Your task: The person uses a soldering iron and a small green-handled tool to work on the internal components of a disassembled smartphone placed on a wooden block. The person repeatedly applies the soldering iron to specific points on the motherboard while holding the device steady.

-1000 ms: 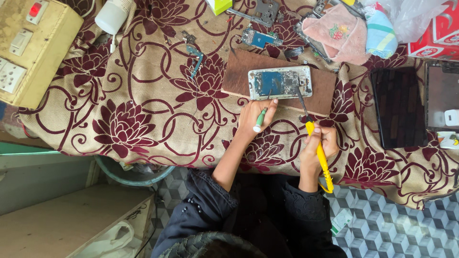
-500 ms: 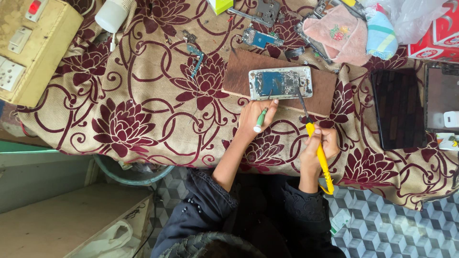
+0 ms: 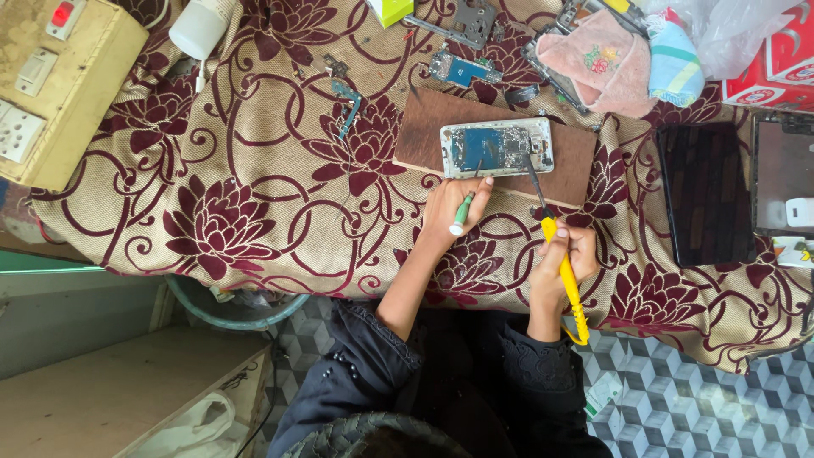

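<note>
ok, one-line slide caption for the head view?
Left hand with green-handled tool, right hand with yellow-handled iron, over an opened phone.

Red and white cardboard box (image 3: pixel 776 72) at top right corner, partly under a clear crinkled plastic bag (image 3: pixel 721 30); dark rectangular glass screen panel (image 3: pixel 705 193) flat on the cloth at right, just beside a grey framed panel (image 3: pixel 782 174) cut off by the right edge; small white and green packet (image 3: pixel 604 394) down on the patterned floor tiles near the bottom edge; opened phone with pale cracked frame (image 3: pixel 497 147) lying on a brown wooden board (image 3: pixel 424 127), inner parts showing.
</note>
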